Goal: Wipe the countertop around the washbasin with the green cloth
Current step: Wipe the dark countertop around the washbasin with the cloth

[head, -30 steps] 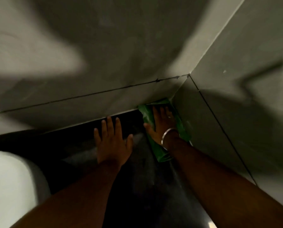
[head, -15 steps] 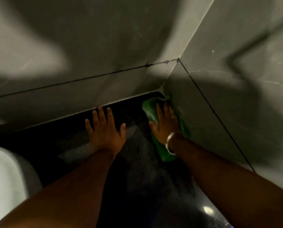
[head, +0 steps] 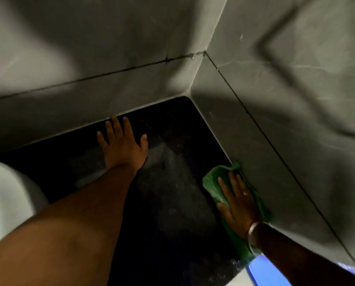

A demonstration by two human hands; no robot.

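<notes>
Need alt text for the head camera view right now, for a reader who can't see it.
A person's right hand presses a crumpled green cloth flat on a dark stone countertop along the grey tiled right wall. The left hand rests flat, fingers spread, near the back wall; a white washbasin sits at left.

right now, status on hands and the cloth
Right hand flat on green cloth, pressed to countertop along right wall. Left hand open, braced on counter. Nothing in the way.
</notes>
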